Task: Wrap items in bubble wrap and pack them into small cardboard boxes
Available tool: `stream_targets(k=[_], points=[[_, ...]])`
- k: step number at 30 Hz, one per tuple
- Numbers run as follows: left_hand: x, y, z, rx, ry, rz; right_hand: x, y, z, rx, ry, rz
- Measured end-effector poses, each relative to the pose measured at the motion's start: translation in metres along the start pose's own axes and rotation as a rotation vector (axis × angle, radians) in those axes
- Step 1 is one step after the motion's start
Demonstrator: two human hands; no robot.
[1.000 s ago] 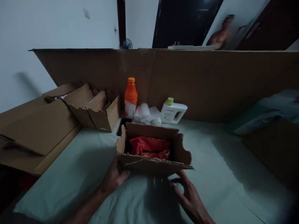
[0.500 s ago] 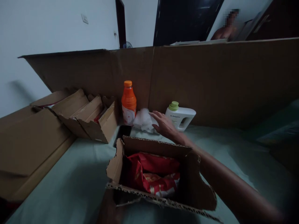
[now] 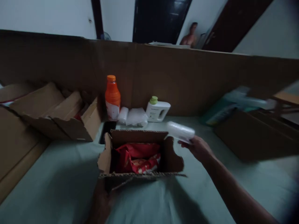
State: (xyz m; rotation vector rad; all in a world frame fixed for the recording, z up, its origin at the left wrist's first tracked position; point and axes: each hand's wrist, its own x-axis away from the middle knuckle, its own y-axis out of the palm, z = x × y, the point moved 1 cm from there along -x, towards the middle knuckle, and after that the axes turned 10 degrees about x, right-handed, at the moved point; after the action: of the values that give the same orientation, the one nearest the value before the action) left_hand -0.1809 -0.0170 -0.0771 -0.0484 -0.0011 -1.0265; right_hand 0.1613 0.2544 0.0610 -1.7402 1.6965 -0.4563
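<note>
My right hand (image 3: 197, 147) pinches one end of a white, plastic-wrapped packet (image 3: 181, 131), holding it above the cloth to the right of an open cardboard box (image 3: 171, 155). Inside that box lies a crumpled red bag (image 3: 137, 158) with printed patterns. My left hand (image 3: 102, 199) is at the near left corner of the box, gripping it from below; its fingers are mostly hidden and blurred. Behind the box are more clear-white plastic packets (image 3: 136, 117), an orange bottle (image 3: 112, 96) and a white jug (image 3: 157, 111) with a green cap.
Cardboard boxes (image 3: 70, 129) line the left side. A dark phone (image 3: 107, 132) lies behind the open box. On the right are a green bottle (image 3: 218, 110) and another carton (image 3: 243, 137). A cardboard panel (image 3: 187, 77) stands along the back; beyond it is a person (image 3: 190, 39).
My right hand has picked up a white packet from between the bottles and brought it nearer and rightward. The open box sits lower and more level, and the view has turned right.
</note>
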Motion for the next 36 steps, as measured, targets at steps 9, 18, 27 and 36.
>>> stream_targets(k=[9, 18, 27, 36], points=[[0.003, -0.006, 0.055, 0.011, 0.116, -0.016, 0.109, -0.048, 0.012, -0.052, 0.055, -0.041], [-0.009, 0.023, 0.077, -0.014, 0.085, 0.052, 0.151, 0.049, -0.032, -0.075, -0.335, -0.351], [-0.06, 0.087, 0.085, -0.01, 0.276, 0.045, 0.083, 0.033, -0.017, 0.015, -0.374, -0.261], [0.024, 0.054, 0.057, -0.046, 0.094, 0.235, 0.063, -0.014, 0.05, 0.347, -0.365, -0.237]])
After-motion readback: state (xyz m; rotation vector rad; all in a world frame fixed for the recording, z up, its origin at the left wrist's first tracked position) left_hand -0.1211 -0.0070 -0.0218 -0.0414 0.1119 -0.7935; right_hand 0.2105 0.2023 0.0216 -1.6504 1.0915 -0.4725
